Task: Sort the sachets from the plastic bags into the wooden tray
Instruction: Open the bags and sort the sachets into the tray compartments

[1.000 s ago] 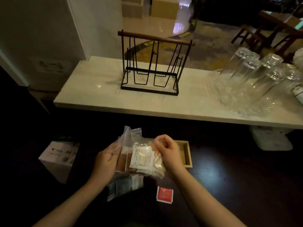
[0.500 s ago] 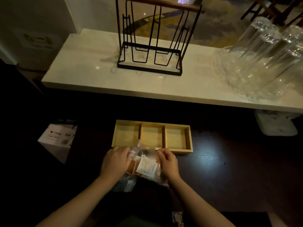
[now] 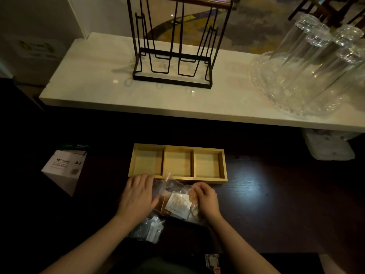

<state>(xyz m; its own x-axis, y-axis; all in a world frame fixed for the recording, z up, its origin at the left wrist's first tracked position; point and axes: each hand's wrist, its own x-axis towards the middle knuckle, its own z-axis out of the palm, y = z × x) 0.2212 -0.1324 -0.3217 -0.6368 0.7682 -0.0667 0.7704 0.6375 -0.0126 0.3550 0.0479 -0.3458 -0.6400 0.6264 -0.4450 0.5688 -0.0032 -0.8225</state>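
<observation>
A clear plastic bag (image 3: 173, 196) holding white and brown sachets lies on the dark table just in front of the wooden tray (image 3: 178, 178), whose three compartments hold nothing. My left hand (image 3: 138, 196) lies flat with straight fingers at the bag's left edge, fingertips near the tray's front wall. My right hand (image 3: 205, 196) has curled fingers that grip the bag's right side. A second plastic bag (image 3: 148, 230) with dark and white sachets lies below my left hand. A small sachet (image 3: 212, 261) lies at the table's near edge.
A white A4 paper box (image 3: 63, 169) stands to the left. Behind the tray runs a pale counter (image 3: 98, 91) with a black wire rack (image 3: 173, 56) and several upturned glasses on a glass tray (image 3: 308, 76). A white container (image 3: 329, 147) sits under the counter at right.
The bag was held up in both hands; it now lies on the table in front of the tray. My left hand has flattened beside it, and the camera tilted down.
</observation>
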